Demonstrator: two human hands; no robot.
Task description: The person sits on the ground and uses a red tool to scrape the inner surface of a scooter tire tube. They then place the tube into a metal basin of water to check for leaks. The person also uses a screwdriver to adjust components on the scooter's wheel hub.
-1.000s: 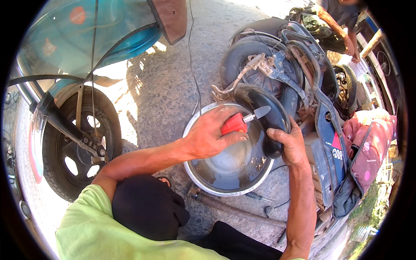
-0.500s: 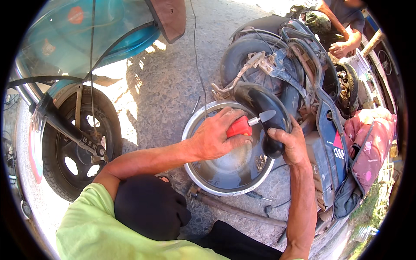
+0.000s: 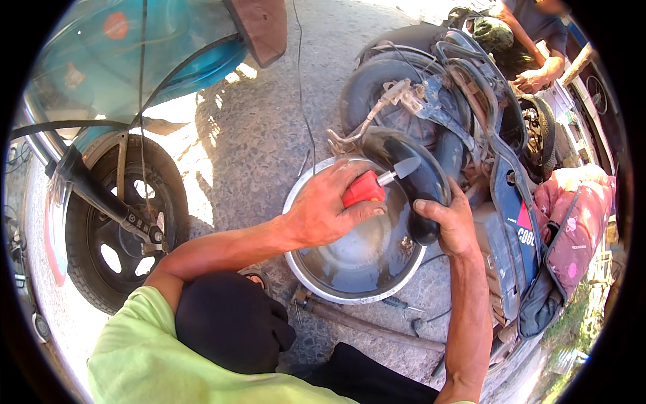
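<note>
My left hand (image 3: 328, 205), above the basin, is closed around the red body of a hand-held rotary tool (image 3: 363, 190). Its cone-shaped grey tip (image 3: 407, 167) points right, in front of a black inner tube (image 3: 404, 158); whether it touches the rubber I cannot tell. My right hand (image 3: 457, 222) grips the tube's near end, thumb on top and fingers hidden behind it. Below both hands stands a round metal basin (image 3: 323, 294) with shallow water in it. The tube's far end reaches over the rim toward a motorcycle wheel (image 3: 367, 94).
To the right lies a partly stripped motorcycle (image 3: 494, 145), with a pink patterned cloth (image 3: 572, 209) beside it. A wheel (image 3: 128, 222) stands at left. A screwdriver (image 3: 402, 305) and a long-handled hammer (image 3: 363, 325) lie near the basin. Another person's hand (image 3: 531, 81) shows at far right.
My left hand has drawn the rotary tool slightly left and its tip has swung a little upward. My right hand and the inner tube have barely moved.
</note>
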